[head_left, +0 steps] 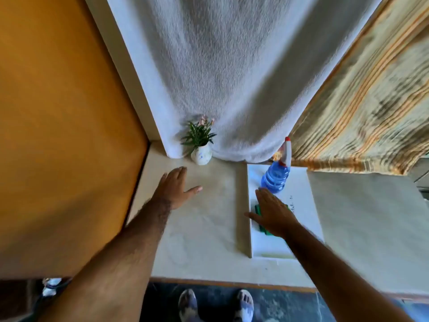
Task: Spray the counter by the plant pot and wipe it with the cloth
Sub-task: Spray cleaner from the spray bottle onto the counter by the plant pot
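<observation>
A small white plant pot (201, 155) with green leaves and pink flowers stands at the back of the pale counter (204, 219). My left hand (175, 188) hovers flat and open over the counter just in front of the pot. A blue spray bottle (276, 176) with a white and red trigger head stands on a white board (299, 201) to the right. A green cloth (260, 209) lies on that board, mostly covered by my right hand (272, 211), which is spread flat over it, fingers apart.
A white curtain (232, 77) hangs down to the counter behind the pot, with a striped curtain (362, 108) to its right. An orange wall (58, 124) bounds the counter's left side. A raised strip (242, 212) divides the counter. My feet stand below the front edge.
</observation>
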### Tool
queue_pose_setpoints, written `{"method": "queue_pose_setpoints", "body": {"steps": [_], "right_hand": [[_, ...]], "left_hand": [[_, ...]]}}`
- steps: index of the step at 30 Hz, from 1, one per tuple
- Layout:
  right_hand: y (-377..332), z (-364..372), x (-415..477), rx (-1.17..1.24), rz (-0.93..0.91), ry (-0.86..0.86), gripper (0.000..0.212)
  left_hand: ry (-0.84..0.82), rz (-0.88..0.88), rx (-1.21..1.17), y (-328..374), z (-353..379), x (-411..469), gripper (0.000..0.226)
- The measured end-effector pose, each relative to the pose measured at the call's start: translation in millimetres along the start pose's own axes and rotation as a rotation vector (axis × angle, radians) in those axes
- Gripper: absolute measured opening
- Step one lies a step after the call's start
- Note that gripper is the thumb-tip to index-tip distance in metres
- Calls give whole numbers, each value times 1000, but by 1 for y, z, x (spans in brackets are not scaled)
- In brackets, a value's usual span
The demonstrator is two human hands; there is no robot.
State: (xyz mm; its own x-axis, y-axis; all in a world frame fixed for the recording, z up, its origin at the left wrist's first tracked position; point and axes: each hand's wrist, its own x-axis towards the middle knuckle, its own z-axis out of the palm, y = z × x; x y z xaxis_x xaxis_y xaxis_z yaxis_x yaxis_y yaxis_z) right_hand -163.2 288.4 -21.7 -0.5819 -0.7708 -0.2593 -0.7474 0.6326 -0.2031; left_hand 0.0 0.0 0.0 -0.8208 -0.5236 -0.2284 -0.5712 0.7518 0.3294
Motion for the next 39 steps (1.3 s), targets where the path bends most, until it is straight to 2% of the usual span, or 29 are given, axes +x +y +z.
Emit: {"method": "queue_pose_setpoints", "body": {"steps": [4, 10, 13, 15, 17, 21, 25, 28, 31, 37, 39], "right_hand": [[7, 26, -12, -4, 93, -39, 99], [15, 72, -30, -18, 108, -59, 99], [13, 83, -33, 12, 116, -13, 98], [9, 86, -31, 68, 142, 23, 97], [6, 82, -27, 174, 227, 111, 97], [19, 48, 3, 501, 490, 379, 96], [44, 2, 50, 816, 469, 632, 109], [57, -21, 79, 917, 423, 665, 120], [65, -23, 97, 926, 328, 650, 104], [65, -22, 115, 1096, 429, 731, 32], [63, -27, 116, 1108, 412, 758, 20]], "left_hand": [[-115, -47, 27, -12, 40, -13, 96], [-153, -106, 113, -38, 96, -22, 95], [-115, -96, 171, -45, 115, -30, 103], [-65, -81, 145, -48, 122, -32, 116], [-19, -51, 138, -53, 129, -33, 127], [-9, -40, 131, -57, 135, -32, 123], [-2, -25, 141, -60, 140, -31, 117], [19, -15, 154, -61, 142, -31, 113], [45, -9, 174, -64, 147, -31, 110], [122, -5, 204, -71, 158, -31, 101], [153, -6, 207, -71, 161, -32, 98]]}}
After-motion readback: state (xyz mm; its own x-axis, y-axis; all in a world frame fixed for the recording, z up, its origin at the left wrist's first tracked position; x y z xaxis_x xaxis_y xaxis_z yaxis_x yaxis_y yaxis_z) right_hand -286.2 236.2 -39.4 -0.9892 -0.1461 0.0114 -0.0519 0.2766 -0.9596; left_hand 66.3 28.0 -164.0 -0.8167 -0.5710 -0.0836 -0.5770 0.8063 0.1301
